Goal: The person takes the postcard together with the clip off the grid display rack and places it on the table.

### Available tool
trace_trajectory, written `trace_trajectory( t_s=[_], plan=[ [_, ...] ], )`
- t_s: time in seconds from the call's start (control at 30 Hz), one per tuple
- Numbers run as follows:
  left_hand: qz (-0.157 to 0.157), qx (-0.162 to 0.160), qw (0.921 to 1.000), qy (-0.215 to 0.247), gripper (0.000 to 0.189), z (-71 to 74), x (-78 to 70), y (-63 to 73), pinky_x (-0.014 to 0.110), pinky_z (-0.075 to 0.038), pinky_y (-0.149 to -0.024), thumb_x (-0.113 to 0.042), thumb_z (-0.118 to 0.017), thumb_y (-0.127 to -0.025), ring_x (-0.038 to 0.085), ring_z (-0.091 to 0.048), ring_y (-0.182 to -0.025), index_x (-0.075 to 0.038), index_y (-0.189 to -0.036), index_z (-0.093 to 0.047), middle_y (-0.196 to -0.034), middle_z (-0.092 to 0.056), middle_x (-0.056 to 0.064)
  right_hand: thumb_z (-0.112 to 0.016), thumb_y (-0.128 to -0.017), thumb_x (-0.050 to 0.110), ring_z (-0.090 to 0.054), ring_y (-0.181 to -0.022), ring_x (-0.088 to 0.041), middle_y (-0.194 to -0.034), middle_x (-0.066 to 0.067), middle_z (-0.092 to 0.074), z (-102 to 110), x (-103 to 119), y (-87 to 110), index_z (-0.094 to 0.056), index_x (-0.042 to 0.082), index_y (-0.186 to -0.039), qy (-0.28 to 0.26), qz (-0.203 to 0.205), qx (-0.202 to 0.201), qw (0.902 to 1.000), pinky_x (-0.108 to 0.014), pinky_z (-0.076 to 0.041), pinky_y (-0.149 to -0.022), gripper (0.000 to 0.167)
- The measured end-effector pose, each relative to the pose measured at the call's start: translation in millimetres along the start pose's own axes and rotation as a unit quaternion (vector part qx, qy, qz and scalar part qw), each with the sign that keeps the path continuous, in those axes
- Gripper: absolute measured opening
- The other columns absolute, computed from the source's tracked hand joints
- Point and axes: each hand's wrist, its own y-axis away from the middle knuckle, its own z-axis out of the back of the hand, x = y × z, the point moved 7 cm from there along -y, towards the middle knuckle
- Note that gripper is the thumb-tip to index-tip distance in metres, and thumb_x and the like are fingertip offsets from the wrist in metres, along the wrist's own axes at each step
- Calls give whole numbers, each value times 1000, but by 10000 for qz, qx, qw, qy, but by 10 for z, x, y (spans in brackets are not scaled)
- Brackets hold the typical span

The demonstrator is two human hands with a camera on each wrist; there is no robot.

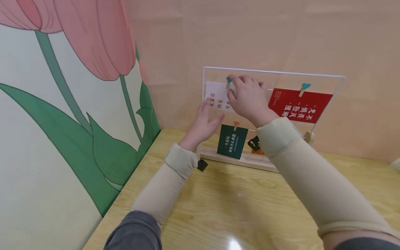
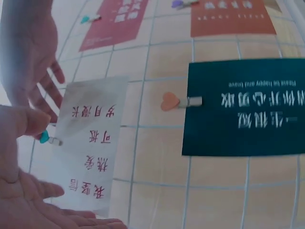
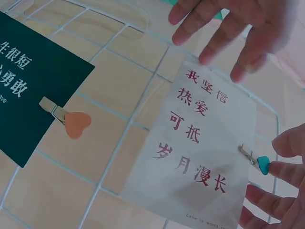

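A white card with red Chinese writing hangs at the upper left of the wire grid. A small wooden clothespin with a teal heart is clipped on the card's upper edge. My right hand is at this clothespin; a fingertip touches the heart, while the thumb stands apart from it. At the card's left side is my left hand, its fingers spread and near the card edge. Whether they touch it I cannot tell.
A dark green card with an orange-heart clothespin hangs below. To the right is a red card with a teal-heart clothespin. An orange card is partly hidden. The grid's wooden base stands on the table, near the wall.
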Motion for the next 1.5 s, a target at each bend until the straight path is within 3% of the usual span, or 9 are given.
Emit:
trace_trajectory(
  t_s=[0.17, 0.33, 0.57, 0.77, 0.93, 1.2, 1.5],
  plan=[
    [262, -507, 9930, 1037, 75, 41, 46, 6, 49, -22, -122, -26, -58, -105, 31, -24, -153, -7, -165, -17, -167, -25, 16, -44, -109, 33, -35, -143, -47, -159, -21, -39, -17, 42, -82, -34, 13, -162, -23, -153, 114, 9998, -66, -21, -111, 58],
    [348, -766, 9855, 1476, 70, 53, 64, -12, 47, -31, -118, -19, -61, -104, 34, -36, -146, -4, -162, -24, -154, -40, 19, -42, -109, 34, -33, -143, -46, -159, -22, -39, -8, 45, -106, -38, 10, -160, 60, -261, 228, 9994, -67, -20, -110, 56],
    [447, -1001, 9748, 1941, 61, 134, 146, -56, 38, -50, -97, -12, -59, -104, 34, -57, -125, 3, -156, -32, -135, -46, 21, -41, -110, 35, -36, -140, -47, -155, -20, -46, 23, 71, -135, -50, 11, -153, 184, -197, 149, 9995, -68, -19, -111, 50],
    [390, -1109, 9763, 1815, 47, 260, 174, -117, 37, -50, -96, -13, -54, -107, 27, -61, -117, 1, -150, -44, -130, -59, 16, -42, -110, 37, -45, -133, -43, -138, -17, -63, 18, 119, -183, -56, 13, -147, -96, -346, 61, 9993, -65, -18, -113, 46],
    [251, -1409, 9795, 1416, 30, 370, 184, -152, 35, -51, -90, -11, -55, -105, 26, -62, -105, 2, -132, -60, -117, -67, 16, -46, -110, 36, -49, -124, -38, -120, -13, -70, -19, 147, -188, -62, 14, -140, -593, -519, -36, 9969, -61, -20, -110, 41],
    [241, -1562, 9827, 966, 21, 435, 205, -157, 34, -49, -80, -13, -56, -105, 24, -61, -94, 0, -119, -63, -109, -69, 14, -53, -109, 34, -51, -121, -33, -119, -11, -69, -33, 134, -141, -66, 13, -127, -1236, -465, -229, 9910, -57, -19, -110, 31],
    [243, -1624, 9813, 1000, 18, 444, 191, -128, 34, -48, -78, -10, -54, -105, 25, -60, -95, 0, -117, -62, -107, -69, 14, -54, -109, 31, -54, -116, -33, -117, -13, -69, -22, 127, -98, -66, 8, -119, -1546, -296, -575, 9859, -54, -22, -109, 28]
  ],
)
